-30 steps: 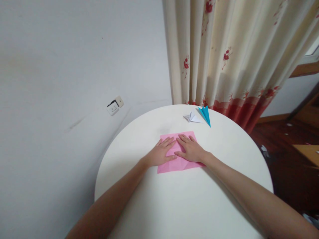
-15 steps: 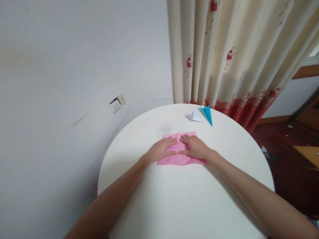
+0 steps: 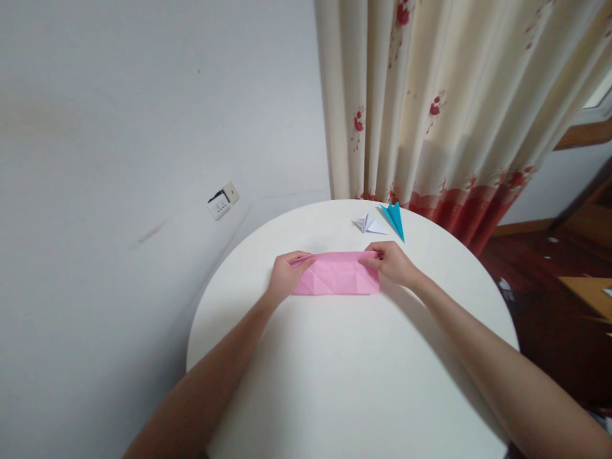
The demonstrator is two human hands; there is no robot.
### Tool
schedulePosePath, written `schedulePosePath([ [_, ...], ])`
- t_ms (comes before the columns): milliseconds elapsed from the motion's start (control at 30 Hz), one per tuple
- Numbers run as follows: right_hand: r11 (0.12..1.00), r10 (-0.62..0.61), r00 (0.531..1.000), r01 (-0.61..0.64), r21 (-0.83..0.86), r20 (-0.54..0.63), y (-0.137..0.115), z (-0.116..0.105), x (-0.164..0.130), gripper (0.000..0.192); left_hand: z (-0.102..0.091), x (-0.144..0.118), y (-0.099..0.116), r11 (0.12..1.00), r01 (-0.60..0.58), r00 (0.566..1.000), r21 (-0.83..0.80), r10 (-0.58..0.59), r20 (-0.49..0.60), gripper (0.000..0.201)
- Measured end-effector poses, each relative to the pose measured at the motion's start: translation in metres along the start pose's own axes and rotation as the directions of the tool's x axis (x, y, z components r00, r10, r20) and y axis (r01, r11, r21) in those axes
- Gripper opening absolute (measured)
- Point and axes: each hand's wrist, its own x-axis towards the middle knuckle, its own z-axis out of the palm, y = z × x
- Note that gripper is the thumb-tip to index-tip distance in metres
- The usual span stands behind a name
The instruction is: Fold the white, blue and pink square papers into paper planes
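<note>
A pink paper sheet (image 3: 336, 273), creased all over and folded in half into a wide strip, lies on the round white table (image 3: 354, 370). My left hand (image 3: 285, 275) pinches its left far corner. My right hand (image 3: 393, 262) pinches its right far corner. The paper's fold faces me and its far edges lie together between my hands.
A white folded paper shape (image 3: 367, 224) and a blue paper plane (image 3: 394, 218) lie at the table's far edge. Behind them hangs a cream curtain (image 3: 444, 102) with red flowers. A wall socket (image 3: 220, 202) is on the left wall. Dark wooden floor (image 3: 549, 280) lies to the right.
My hands were pressing flat on the open pink sheet. They have since brought its near edge over to the far edge and moved apart to the corners.
</note>
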Motion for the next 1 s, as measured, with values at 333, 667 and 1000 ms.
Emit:
schedulePosePath([
  [333, 0.985, 0.163, 0.973, -0.169, -0.021, -0.163, 0.027, 0.031, 0.003, 0.026, 0.009, 0.001, -0.017, 0.933, -0.138, 0.984, 0.332, 0.167, -0.058, 0.056],
  [667, 0.743, -0.017, 1.000, 0.012, -0.669, 0.000, -0.016, 0.051, -0.013, 0.048, 0.052, -0.036, -0.013, 0.701, -0.455, 0.819, 0.549, 0.086, 0.568, 0.054],
  [1000, 0.767, 0.048, 0.972, 0.112, -0.631, 0.230, -0.003, 0.085, -0.028, 0.063, 0.039, -0.029, -0.023, 0.677, -0.427, 0.835, 0.600, 0.040, 0.548, 0.068],
])
